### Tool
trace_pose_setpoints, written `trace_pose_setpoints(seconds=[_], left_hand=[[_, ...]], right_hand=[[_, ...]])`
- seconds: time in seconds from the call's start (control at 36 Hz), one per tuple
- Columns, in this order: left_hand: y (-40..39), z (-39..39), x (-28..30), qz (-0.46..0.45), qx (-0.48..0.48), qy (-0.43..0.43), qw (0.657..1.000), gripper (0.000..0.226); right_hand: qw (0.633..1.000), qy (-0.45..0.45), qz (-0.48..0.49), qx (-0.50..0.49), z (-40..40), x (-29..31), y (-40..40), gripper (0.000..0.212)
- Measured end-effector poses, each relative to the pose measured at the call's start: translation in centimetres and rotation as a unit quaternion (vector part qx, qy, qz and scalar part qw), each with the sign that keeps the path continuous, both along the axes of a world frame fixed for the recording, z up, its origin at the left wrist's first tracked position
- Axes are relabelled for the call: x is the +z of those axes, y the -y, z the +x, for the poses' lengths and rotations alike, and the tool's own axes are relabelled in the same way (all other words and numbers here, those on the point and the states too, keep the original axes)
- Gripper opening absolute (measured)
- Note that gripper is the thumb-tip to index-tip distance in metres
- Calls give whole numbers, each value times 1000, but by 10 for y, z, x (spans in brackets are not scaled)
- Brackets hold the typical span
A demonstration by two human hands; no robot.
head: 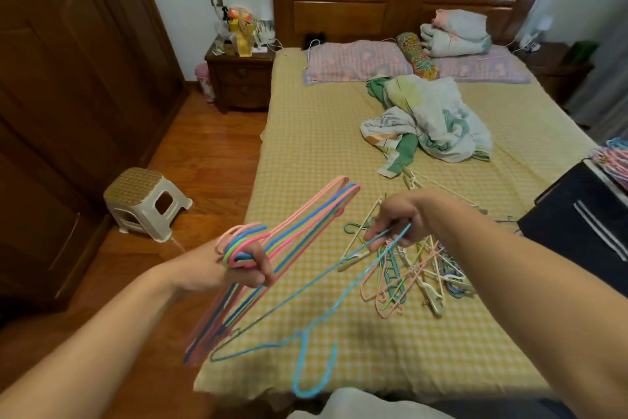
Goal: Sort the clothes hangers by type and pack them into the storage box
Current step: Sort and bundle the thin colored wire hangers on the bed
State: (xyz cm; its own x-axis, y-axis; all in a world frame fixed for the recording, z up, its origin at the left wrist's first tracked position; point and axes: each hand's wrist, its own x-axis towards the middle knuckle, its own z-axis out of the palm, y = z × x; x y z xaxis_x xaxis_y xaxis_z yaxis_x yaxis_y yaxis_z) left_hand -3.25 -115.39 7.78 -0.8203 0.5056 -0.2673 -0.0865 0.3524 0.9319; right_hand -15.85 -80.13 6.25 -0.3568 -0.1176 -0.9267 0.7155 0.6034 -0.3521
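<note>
My left hand (249, 267) grips a bundle of wire hangers (302, 225) in pink, blue and green, held by their hooks above the bed's left edge. My right hand (397, 223) pinches one light-blue wire hanger (326, 308) by a corner, so it dangles toward me with its hook lowest. Below and right of that hand, a mixed pile of hangers (413, 274) lies on the yellow checked sheet (316, 146). A dark storage box (584, 225) stands at the bed's right edge, with more wire hangers (611, 160) resting on it.
A crumpled quilt (431, 123) lies mid-bed, with pillows (356, 61) and folded bedding (455, 33) at the headboard. On the wood floor to the left stand a plastic stool (142, 202), a wardrobe (68, 78) and a nightstand (241, 78).
</note>
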Motion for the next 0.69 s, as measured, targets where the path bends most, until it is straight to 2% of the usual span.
trace_pose_setpoints(seconds=[0.11,0.22,0.28,0.36,0.44,0.56,0.69], left_hand=[[-14,10,-4,9,-36,26,999,18],[-26,25,-26,-17,-45,114,992,53],[-37,34,-22,-50,-66,121,989,52],[-55,49,-31,14,-121,145,982,35],[-67,63,-40,39,-106,154,982,36],[-86,76,-49,48,-155,175,971,39],[-104,77,-59,60,-150,212,964,43]], right_hand=[[999,48,15,5,-9,-22,-6,36],[993,119,7,-9,-8,-48,-23,46],[991,135,-2,-23,-1,-55,-30,41],[986,157,-34,-36,16,-60,-39,36],[984,165,-44,-49,32,-67,-47,36],[976,186,-56,-94,49,-87,-61,34],[970,186,-43,-150,70,-96,-80,32]])
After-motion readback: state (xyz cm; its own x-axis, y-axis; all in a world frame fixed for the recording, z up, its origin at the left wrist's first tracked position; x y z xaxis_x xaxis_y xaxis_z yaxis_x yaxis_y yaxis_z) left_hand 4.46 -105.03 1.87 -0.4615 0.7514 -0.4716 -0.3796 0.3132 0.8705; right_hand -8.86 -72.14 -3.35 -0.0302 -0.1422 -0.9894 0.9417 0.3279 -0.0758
